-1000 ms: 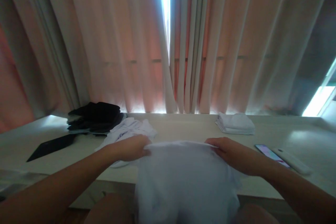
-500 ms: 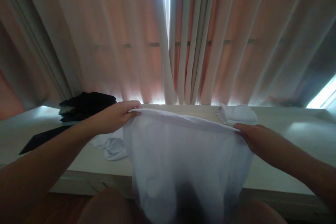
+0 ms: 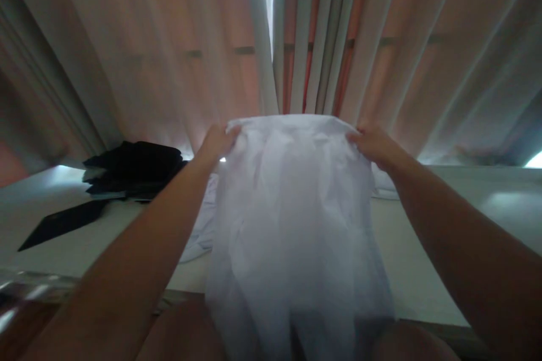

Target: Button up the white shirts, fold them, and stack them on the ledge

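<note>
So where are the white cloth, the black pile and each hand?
white cloth point(image 3: 292, 208), head view, middle of hanging fabric
black pile point(image 3: 135, 166), head view, top fold
left hand point(image 3: 218, 144), head view, knuckles
right hand point(image 3: 375, 144), head view, back

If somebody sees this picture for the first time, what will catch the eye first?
The white cloth held up in the middle, gripped at its top edge by the left hand and right hand. Behind hang pinkish curtains; a dark clothes pile lies at the left on the table.

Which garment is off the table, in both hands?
The white garment, held up by its top edge by the left hand and right hand. The black clothes pile and crumpled white cloth lie on the table.
</note>
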The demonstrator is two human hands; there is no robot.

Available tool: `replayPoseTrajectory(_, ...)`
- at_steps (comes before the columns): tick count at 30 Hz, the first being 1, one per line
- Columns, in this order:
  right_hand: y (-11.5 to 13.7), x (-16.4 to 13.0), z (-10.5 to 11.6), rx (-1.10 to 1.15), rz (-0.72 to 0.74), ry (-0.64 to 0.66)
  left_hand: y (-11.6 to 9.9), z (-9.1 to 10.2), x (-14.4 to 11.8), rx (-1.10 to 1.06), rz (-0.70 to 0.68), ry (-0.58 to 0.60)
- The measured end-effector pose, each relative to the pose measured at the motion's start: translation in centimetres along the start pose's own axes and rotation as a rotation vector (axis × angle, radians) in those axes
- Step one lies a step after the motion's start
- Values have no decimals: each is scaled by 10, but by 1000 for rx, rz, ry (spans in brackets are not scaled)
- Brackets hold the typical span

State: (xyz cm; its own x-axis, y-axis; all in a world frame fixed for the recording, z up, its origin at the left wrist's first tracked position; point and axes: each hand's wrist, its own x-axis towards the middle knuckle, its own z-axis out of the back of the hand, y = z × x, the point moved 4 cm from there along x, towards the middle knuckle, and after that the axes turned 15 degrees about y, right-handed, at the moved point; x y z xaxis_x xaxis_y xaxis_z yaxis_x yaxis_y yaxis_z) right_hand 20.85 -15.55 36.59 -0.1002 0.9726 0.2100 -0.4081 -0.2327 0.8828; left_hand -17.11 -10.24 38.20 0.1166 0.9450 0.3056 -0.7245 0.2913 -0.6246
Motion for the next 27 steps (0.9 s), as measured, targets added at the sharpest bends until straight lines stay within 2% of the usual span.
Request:
replayPoseTrajectory(3,-84,-26,-61,197,-212,73,52,-78,-36,-149,152,54)
replayPoseTrajectory(6,-147,-67,-118,357,-342,78,87,-149,-81,-240,209,112)
replayPoseTrajectory(8,-171,-87,-143,465,-388,50,98,-186,-103,-297,236,141)
replayPoseTrajectory(11,-182,-97,-162,641,-372,18,100,-222,-120,-535,231,163)
replayPoseTrajectory(13,-179,-95,-168,761,-322,75,94,-235,-124,-675,179,200)
replayPoseTrajectory(16,-170,-93,-179,969,-261,216,87,-244,-129,-829,122,319)
replayPoseTrajectory(18,-167,-97,-186,959,-239,259,87,-248,-135,-968,126,401)
replayPoseTrajectory(21,-167,-107,-192,684,-227,265,88,-249,-144,-969,119,481)
replayPoseTrajectory(24,-164,-112,-190,298,-178,279,92,-246,-145,-717,71,493)
replayPoseTrajectory(27,-158,-114,-185,-43,-46,281,96,-239,-140,-452,-20,446)
